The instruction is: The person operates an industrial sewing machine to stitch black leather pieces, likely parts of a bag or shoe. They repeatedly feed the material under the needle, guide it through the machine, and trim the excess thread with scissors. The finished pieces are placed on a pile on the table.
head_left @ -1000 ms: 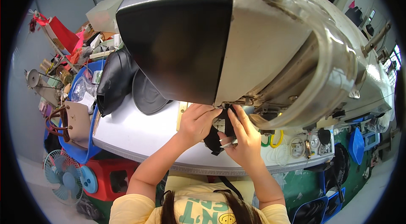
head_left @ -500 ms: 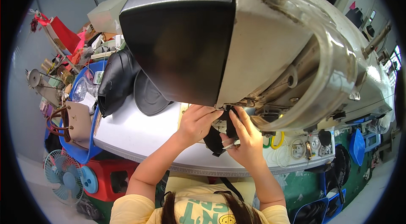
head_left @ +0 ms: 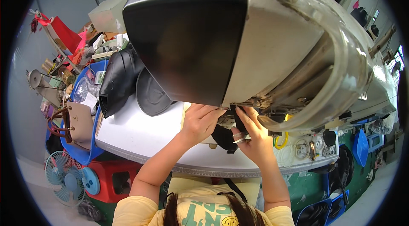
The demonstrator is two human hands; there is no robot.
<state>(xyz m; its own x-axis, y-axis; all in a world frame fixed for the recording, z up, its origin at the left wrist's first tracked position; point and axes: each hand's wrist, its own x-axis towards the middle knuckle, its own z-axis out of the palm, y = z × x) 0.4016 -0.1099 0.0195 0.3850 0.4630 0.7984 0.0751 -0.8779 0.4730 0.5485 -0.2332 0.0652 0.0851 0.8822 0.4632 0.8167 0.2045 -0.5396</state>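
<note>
A strip of black material point(head_left: 224, 139) lies under the head of a sewing machine point(head_left: 277, 47), its loose end curving toward me. My left hand point(head_left: 199, 122) is closed, its fingertips pressed together at the strip's left side by the stitching area. My right hand point(head_left: 257, 138) pinches the strip's right side with thumb and extended fingers. A small silver tool with pointed ends point(head_left: 242, 138), like thread snips, is tucked in the right hand's fingers. The dark machine cover hides the needle and part of the fingertips.
On the white table point(head_left: 140, 136) a black bag point(head_left: 117, 81) and a round black piece point(head_left: 153, 94) lie left. Bobbins point(head_left: 302, 148) and a yellow ring point(head_left: 281, 140) sit right. A blue bin point(head_left: 87, 151), beige handbag point(head_left: 81, 123) and fan point(head_left: 68, 179) stand further left.
Both hands and the black strip have shifted slightly right in view, as has the machine head. The strip's loose end has swung a little; the grip looks the same.
</note>
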